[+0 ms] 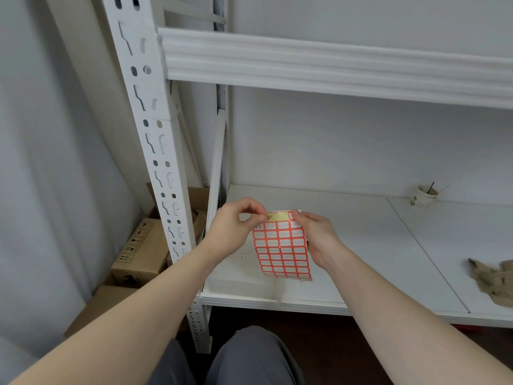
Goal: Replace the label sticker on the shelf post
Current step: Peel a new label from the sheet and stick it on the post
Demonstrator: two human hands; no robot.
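Reaching forward over the shelf point(361, 245), both hands grip the sticker sheet point(281, 248): right hand point(316, 234) pinches its edge, left hand point(236, 226) pinches apparently a peeled label. Sheet is held upright, long axis vertical.

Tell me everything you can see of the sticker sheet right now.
The sticker sheet is a small paper rectangle printed with a grid of white labels framed in red. It is held upright over the lower shelf, tilted slightly, its bottom edge hanging free. The right hand grips its right edge near the top. The left hand pinches at the top left corner, where yellowish backing shows, so a label there looks peeled or partly lifted. Any writing on the labels is too small to read.
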